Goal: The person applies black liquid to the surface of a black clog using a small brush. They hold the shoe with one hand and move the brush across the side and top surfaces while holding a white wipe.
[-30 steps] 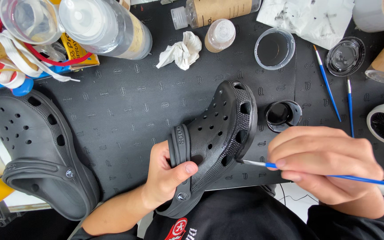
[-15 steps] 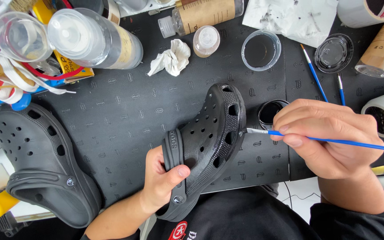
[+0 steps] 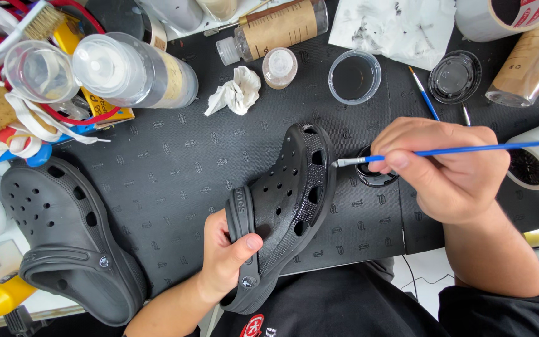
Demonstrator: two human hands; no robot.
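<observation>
Black foam clog [image 3: 285, 212] tilted on edge, left hand [image 3: 229, 253] gripping heel strap to expose sidewall | right hand [image 3: 447, 168] pinching blue brush [image 3: 469, 150], tip beside vent holes | 2nd clog [image 3: 70, 240] lies apart, left

My left hand [image 3: 227, 257] comes up from the lower edge of the view, forearm bare and angled toward the upper right, and it grips the heel end of the black clog [image 3: 285, 212]: the thumb lies across the top of the strap, its tip pointing right, while the fingers curl underneath out of sight. My right hand [image 3: 447, 168] sits to the right of the clog, wrist bent and forearm running down toward my body. Its thumb and fingers are pinched together around a thin blue paintbrush [image 3: 469, 150], held nearly level, with the bristle tip just at the clog's right side near the toe.
</observation>
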